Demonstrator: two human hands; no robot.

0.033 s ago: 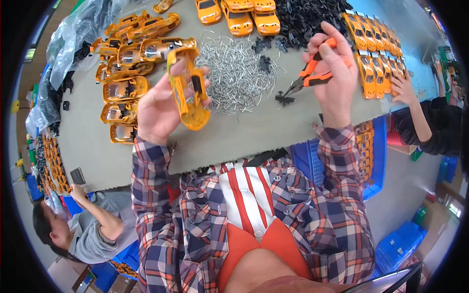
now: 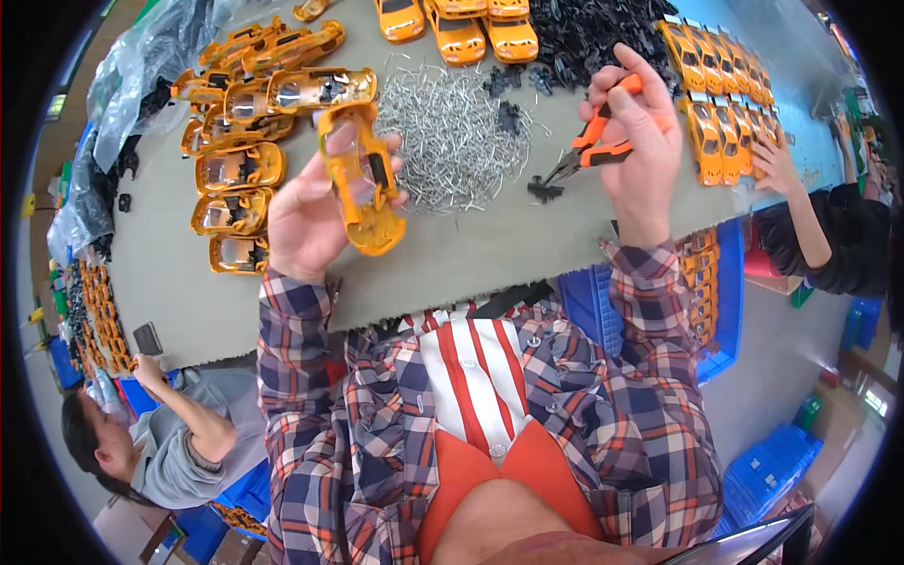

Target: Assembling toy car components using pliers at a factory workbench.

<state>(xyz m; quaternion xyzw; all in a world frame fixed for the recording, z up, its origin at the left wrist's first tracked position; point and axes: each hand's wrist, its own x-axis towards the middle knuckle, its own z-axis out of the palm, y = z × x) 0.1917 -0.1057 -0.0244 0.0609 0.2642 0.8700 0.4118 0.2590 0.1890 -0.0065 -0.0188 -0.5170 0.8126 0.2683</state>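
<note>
My left hand [image 2: 306, 221] is closed around an orange toy car body shell [image 2: 377, 231], its hollow inside turned up. A small dark part shows along the shell's side. In my right hand [image 2: 648, 155] is a pair of pliers [image 2: 603, 153] with orange and black handles. A small black plastic part [image 2: 544, 190] is at the tips of the pliers' jaws; whether they grip it or only touch it, I cannot tell. Between my hands, on the grey table [image 2: 452, 264], lies a heap of short bent silver wire pieces [image 2: 452, 141].
More car shells [image 2: 240, 168] lie at the left, beside clear plastic bags [image 2: 141, 85]. Finished-looking orange cars [image 2: 461, 38] stand at the back, near a black parts pile [image 2: 603, 38]. Another person's hand [image 2: 777, 169] touches car rows at right. A blue crate [image 2: 725, 330] stands below.
The shell in my left hand has tipped, its far end coming lower and nearer. The pliers have shifted slightly left with the black part at their tips.
</note>
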